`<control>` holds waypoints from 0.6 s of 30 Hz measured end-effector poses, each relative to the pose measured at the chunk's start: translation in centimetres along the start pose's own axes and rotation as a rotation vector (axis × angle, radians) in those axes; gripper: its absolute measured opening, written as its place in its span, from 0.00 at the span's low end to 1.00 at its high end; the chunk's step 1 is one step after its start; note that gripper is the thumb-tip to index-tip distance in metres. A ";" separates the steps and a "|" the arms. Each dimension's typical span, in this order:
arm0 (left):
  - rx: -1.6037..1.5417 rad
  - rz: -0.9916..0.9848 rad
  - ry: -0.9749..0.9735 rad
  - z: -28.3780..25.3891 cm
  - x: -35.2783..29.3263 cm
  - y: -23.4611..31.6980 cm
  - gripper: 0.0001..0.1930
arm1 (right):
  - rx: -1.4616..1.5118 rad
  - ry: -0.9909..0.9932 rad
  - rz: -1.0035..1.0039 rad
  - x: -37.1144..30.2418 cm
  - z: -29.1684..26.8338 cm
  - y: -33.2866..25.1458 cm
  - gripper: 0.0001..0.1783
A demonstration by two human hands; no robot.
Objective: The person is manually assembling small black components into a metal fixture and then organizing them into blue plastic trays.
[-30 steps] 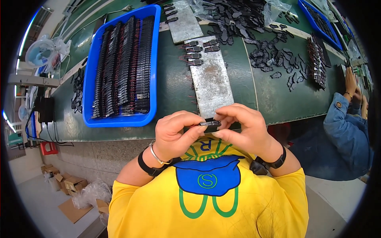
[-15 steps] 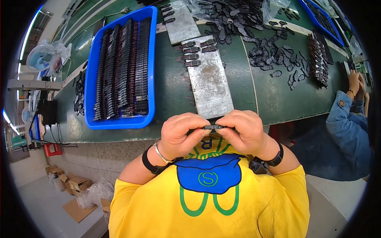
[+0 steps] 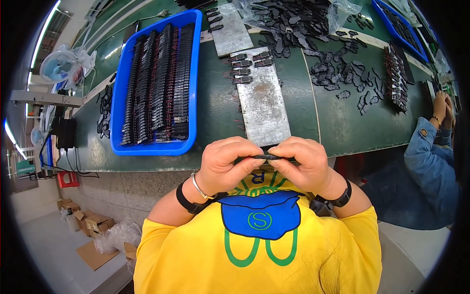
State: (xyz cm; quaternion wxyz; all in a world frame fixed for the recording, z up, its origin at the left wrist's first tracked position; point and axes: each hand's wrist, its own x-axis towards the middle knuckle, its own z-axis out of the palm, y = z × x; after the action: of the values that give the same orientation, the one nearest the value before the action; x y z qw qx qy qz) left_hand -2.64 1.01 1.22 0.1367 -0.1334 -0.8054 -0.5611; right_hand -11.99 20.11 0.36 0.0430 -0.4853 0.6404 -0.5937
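Observation:
Between my two hands, close to my chest at the table's front edge, is a small flat black plastic part (image 3: 267,157), seen edge-on. My left hand (image 3: 226,164) pinches its left end between thumb and forefinger. The other end is pinched the same way by my right hand (image 3: 304,161). Just beyond my hands lies a worn silver metal plate (image 3: 267,115). Several small black modules with red wires (image 3: 241,72) sit in two columns at its far end. My fingers hide most of the part.
At the left stands a blue tray (image 3: 194,93) packed with rows of black parts with red wires. Loose black plastic pieces (image 3: 338,71) are heaped at the back right. A wired stack (image 3: 395,78) stands farther right, near a co-worker's denim sleeve (image 3: 428,152). A second metal plate (image 3: 230,34) lies behind.
The view has shifted slightly, so the table things sit a little farther right. Both hands keep their pinch on the black part, which has barely moved.

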 end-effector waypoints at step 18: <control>0.477 0.201 0.017 -1.7 -0.2 2.0 0.12 | -0.227 -0.130 -0.070 0.9 0.8 -1.0 0.09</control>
State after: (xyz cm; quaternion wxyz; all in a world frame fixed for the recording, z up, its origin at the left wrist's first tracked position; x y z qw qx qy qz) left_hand -1.60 0.06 3.44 0.2263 -0.1720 -0.8963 -0.3402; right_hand -11.39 19.09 1.45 0.0084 -0.5466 0.6822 -0.4856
